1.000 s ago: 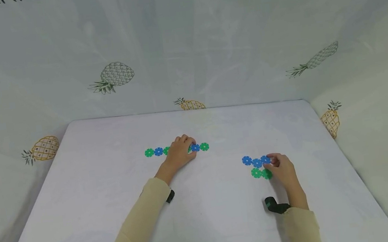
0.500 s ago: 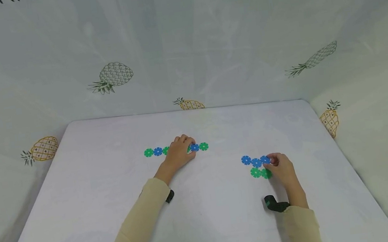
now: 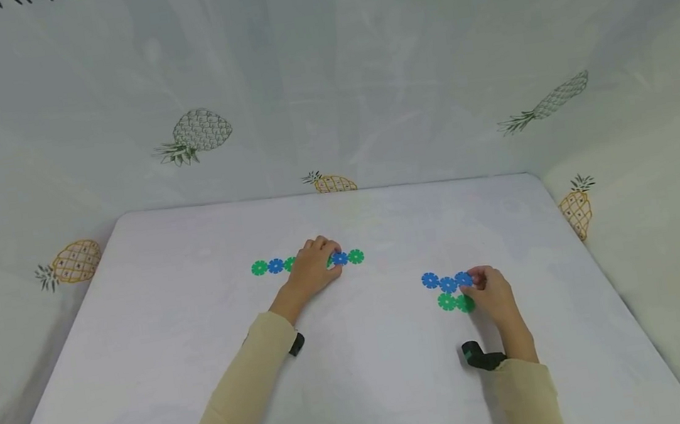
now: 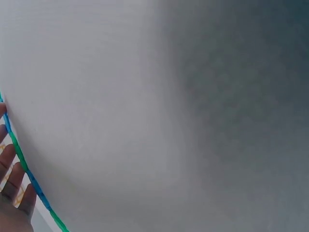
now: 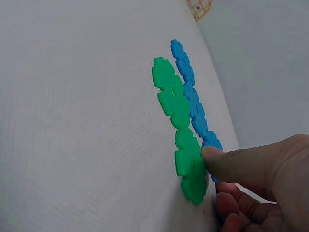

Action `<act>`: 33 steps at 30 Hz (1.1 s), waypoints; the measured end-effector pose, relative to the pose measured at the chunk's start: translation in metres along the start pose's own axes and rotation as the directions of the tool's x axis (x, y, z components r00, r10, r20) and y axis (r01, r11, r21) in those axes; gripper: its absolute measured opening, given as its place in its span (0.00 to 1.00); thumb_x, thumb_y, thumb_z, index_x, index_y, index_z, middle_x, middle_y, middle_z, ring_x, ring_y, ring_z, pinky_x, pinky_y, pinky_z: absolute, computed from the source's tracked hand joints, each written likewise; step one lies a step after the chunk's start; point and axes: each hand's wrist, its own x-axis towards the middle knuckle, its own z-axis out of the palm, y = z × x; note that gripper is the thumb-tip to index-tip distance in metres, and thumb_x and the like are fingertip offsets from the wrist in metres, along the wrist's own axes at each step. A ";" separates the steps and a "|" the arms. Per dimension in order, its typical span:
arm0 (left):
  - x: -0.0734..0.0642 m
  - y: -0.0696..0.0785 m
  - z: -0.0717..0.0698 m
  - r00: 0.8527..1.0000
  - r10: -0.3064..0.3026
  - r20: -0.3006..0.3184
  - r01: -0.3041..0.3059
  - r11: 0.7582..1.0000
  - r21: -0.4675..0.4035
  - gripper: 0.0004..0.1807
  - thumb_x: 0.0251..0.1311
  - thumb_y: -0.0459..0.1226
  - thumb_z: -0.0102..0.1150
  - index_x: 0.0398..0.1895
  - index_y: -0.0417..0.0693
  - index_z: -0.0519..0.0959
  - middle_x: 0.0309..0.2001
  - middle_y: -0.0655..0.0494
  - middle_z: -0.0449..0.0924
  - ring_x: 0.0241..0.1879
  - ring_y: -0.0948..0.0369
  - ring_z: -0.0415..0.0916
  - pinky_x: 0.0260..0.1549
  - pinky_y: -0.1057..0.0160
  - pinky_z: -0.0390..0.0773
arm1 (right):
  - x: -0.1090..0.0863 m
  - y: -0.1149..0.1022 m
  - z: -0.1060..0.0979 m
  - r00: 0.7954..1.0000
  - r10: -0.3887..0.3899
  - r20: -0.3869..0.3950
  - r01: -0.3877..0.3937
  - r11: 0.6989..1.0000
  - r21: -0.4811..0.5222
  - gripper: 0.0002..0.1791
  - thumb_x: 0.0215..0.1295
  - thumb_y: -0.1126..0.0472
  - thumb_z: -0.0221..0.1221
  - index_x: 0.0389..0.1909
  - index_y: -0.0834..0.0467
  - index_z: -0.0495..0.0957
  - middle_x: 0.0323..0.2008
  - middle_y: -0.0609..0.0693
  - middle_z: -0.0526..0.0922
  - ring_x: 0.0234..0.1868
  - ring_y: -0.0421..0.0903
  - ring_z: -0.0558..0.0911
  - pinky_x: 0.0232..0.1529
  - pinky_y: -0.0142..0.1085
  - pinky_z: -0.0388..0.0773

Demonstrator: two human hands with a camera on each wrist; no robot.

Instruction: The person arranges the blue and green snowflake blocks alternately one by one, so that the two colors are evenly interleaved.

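My left hand [image 3: 313,264] rests over the middle of a straight row of flat, notched interlocking discs, green [image 3: 260,268] and blue [image 3: 275,266] alternating; it hides part of the row. Thumb and index finger lie on either side of a blue disc [image 3: 340,259] near its right end. In the left wrist view, fingertips [image 4: 29,193] lie along the row's edge, loosely spread. My right hand [image 3: 491,292] pinches the rightmost blue disc [image 3: 463,279] of a joined blue trio. Two joined green discs [image 5: 174,92] lie directly in front of that trio, close against the thumb.
Both groups lie on a white table [image 3: 364,395] whose far edge meets a pale curtain [image 3: 325,99] printed with pineapples. The curtain also hangs along both sides. Each wrist carries a black camera [image 3: 483,356], close above the tabletop.
Both hands keep their place and hold on the discs. The whole head view shifts very slightly to the left; nothing is visibly taken up or let go.
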 end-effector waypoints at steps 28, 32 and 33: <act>0.008 0.012 -0.006 0.997 -0.009 0.072 0.012 0.999 -0.045 0.22 0.57 0.46 0.59 0.56 0.54 0.72 0.54 0.56 0.71 0.57 0.56 0.65 0.58 0.54 0.66 | -0.001 0.006 0.003 0.999 0.012 -0.030 -0.011 0.999 0.031 0.19 0.63 0.66 0.55 0.53 0.65 0.66 0.39 0.57 0.70 0.42 0.50 0.68 0.33 0.25 0.65; 0.011 0.017 -0.003 0.998 -0.004 0.069 0.007 0.999 -0.043 0.23 0.57 0.46 0.59 0.55 0.52 0.73 0.54 0.56 0.71 0.57 0.56 0.65 0.58 0.56 0.66 | 0.001 0.009 0.004 0.999 0.007 -0.034 -0.006 1.000 0.013 0.19 0.63 0.65 0.55 0.54 0.65 0.66 0.40 0.57 0.70 0.42 0.50 0.69 0.37 0.30 0.67; 0.011 0.018 -0.003 0.998 -0.003 0.066 0.006 0.999 -0.046 0.23 0.57 0.46 0.59 0.55 0.51 0.73 0.54 0.56 0.72 0.57 0.56 0.65 0.58 0.56 0.66 | 0.001 0.009 0.004 0.999 0.003 -0.034 -0.003 1.000 0.010 0.19 0.63 0.65 0.55 0.53 0.66 0.66 0.40 0.57 0.70 0.42 0.50 0.69 0.38 0.31 0.67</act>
